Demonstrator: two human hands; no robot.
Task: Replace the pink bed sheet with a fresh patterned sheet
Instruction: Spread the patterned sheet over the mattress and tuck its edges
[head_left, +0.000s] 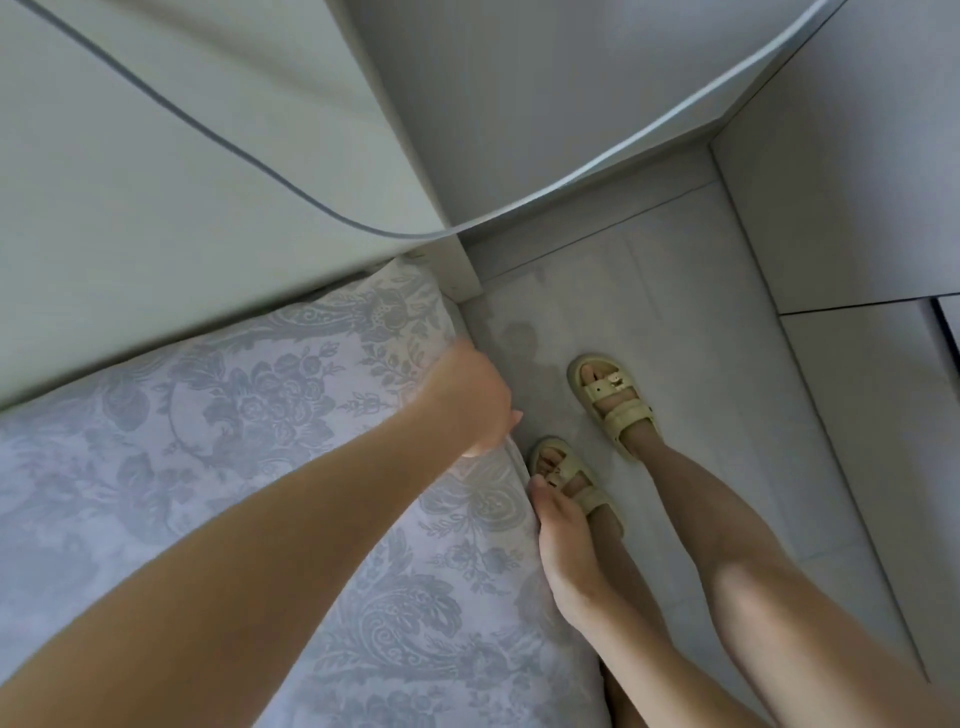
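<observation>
At the near corner of the bed, left hand (470, 405) grips the grey floral patterned fabric sheet (234, 415) covering it, right hand (563, 545) flat against its side; overpulling may untuck the corner

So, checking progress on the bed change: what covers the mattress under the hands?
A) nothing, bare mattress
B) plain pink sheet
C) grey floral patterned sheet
C: the grey floral patterned sheet covers the bed top, and the left hand grips its edge near the corner.

Head-mounted wide-angle view, steeply down and close over the bed corner (410, 317) and floor (675, 322).
</observation>
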